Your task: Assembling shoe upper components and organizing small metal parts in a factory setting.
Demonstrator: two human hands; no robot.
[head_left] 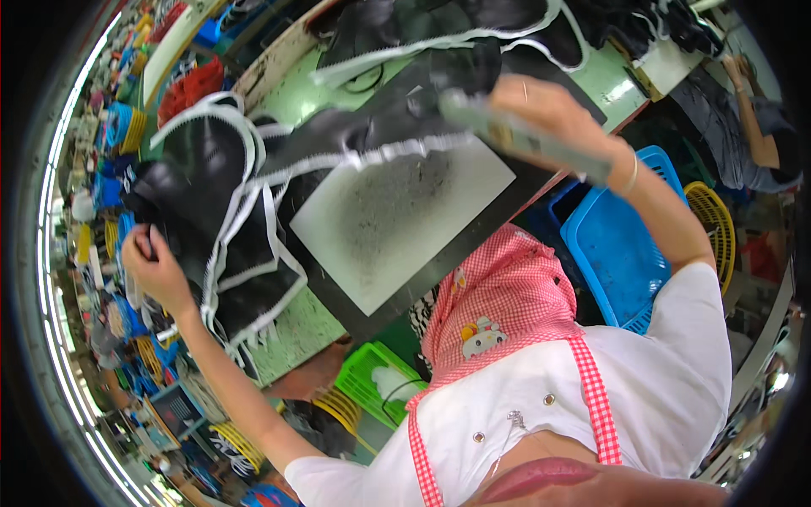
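Observation:
My left hand (pixel 154 269) is closed at the outer edge of a glossy black sheet piece (pixel 190 182) with white zigzag edging, pinching a dark bit of it. My right hand (pixel 553 114) grips a long, flat grey-green tool (pixel 541 142), smeared by motion, so its kind is unclear. Beneath the tool's far end runs a black strip (pixel 363 127) with white serrated edging, joined or overlapping with the left piece. A white board (pixel 372 262), smudged with black dust, lies on a black mat (pixel 473 224) below that strip.
Another white-edged black piece (pixel 431 38) lies across the far side of the green table (pixel 312 325). A blue basket (pixel 621 253) stands at my right, a green basket (pixel 367 380) by the near edge. Another person (pixel 743 127) works at far right. A red bundle (pixel 190 89) sits far left.

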